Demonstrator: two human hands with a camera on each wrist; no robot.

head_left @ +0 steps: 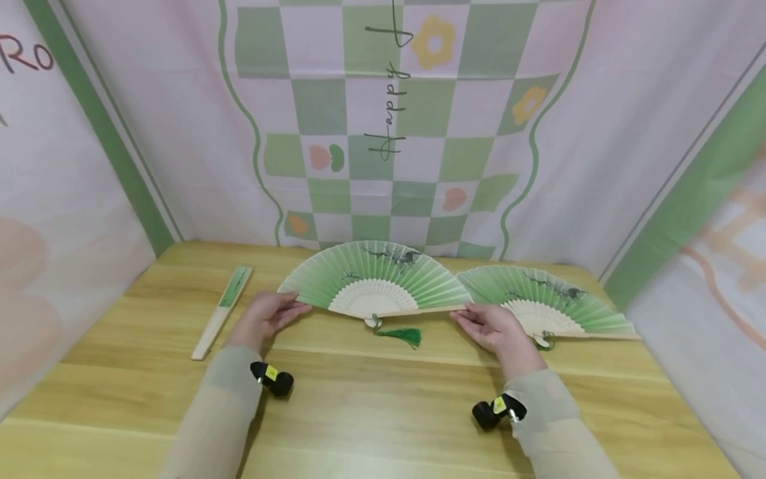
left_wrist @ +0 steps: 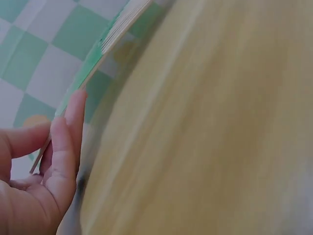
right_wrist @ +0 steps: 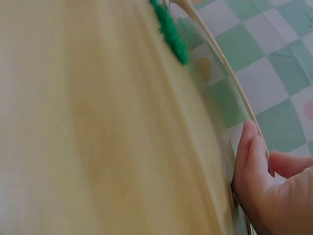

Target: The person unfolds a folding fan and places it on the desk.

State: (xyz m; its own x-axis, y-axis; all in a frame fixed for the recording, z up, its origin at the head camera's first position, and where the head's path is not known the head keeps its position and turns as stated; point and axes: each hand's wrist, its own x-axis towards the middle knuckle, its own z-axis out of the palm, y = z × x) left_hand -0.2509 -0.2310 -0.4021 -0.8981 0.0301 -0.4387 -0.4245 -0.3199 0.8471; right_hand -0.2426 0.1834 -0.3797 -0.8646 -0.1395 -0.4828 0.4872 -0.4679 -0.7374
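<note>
A green folding fan (head_left: 377,266) with a dark branch print and pale ribs is spread wide between both hands in the head view. My left hand (head_left: 276,314) pinches its left end between thumb and fingers; the left wrist view shows that thin edge (left_wrist: 93,68) in the grip. At the other end, my right hand (head_left: 487,326) pinches the right guard stick, seen also in the right wrist view. A green tassel (head_left: 402,336) hangs from the fan's pivot. Behind the right hand, a second open green fan (head_left: 553,299) lies on the table, partly covered.
A folded fan (head_left: 223,313) lies slantwise on the wooden table (head_left: 371,412), left of the left hand. A checkered cloth backdrop (head_left: 371,106) rises behind the table's far edge, with cloth walls at both sides. Each wrist carries a small black camera (head_left: 272,379).
</note>
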